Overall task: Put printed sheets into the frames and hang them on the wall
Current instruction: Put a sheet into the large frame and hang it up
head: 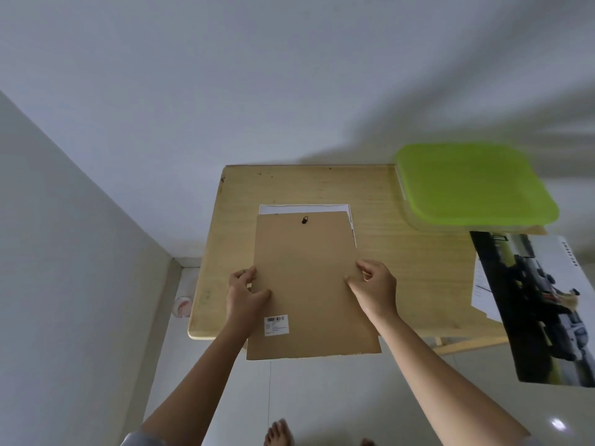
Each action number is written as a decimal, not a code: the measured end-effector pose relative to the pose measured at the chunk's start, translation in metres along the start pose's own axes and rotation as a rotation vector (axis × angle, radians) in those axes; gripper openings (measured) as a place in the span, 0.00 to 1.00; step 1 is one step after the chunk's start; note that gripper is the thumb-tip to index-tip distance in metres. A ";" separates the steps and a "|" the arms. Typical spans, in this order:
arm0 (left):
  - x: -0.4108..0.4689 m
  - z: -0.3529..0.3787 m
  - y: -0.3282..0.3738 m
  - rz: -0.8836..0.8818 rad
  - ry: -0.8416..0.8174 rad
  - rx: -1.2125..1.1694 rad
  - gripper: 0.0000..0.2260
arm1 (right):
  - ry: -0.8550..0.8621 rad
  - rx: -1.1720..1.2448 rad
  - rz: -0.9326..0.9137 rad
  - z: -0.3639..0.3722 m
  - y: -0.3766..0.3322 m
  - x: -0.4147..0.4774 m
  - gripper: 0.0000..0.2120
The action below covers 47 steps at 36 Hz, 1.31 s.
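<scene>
— Which step is this?
— Framing. The left hand (246, 294) and right hand (375, 284) each pinch a side edge of the brown backing board (306, 268), over the white sheets (306, 208) on the table (402, 268). Next, it needs squaring over them.
— Any writing?
— A barcode sticker (276, 325); its text seems too small to read.

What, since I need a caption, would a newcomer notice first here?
First the brown board, held at its side edges by the left hand and right hand over the table, white sheets peeking past its far edge. Then the lime-green lid at the far right corner, and the dark car poster at the right edge.
</scene>
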<state>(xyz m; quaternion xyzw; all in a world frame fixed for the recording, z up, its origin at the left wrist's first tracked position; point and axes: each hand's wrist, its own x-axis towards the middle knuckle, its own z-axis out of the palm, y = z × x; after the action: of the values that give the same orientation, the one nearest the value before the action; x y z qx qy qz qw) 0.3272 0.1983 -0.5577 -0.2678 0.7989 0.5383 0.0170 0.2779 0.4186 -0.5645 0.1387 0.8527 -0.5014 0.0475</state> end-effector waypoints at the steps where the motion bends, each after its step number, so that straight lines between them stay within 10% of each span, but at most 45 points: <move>1: 0.003 0.001 0.001 0.003 -0.013 0.011 0.25 | 0.011 -0.008 0.000 0.000 0.001 0.001 0.15; 16: 0.024 0.008 -0.001 0.026 -0.109 0.161 0.26 | 0.097 -0.083 -0.014 0.007 0.001 0.006 0.04; 21: 0.021 0.011 0.003 0.063 -0.058 0.207 0.20 | 0.057 -0.090 -0.003 0.012 0.001 0.008 0.18; 47: 0.017 0.013 -0.015 0.045 0.057 0.134 0.18 | -0.165 -0.321 -0.091 0.004 0.012 0.015 0.26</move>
<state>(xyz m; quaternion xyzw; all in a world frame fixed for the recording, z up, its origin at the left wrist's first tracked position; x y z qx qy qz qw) 0.3160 0.1986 -0.5810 -0.2632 0.8392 0.4759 0.0002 0.2668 0.4232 -0.5798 0.0493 0.9204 -0.3701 0.1160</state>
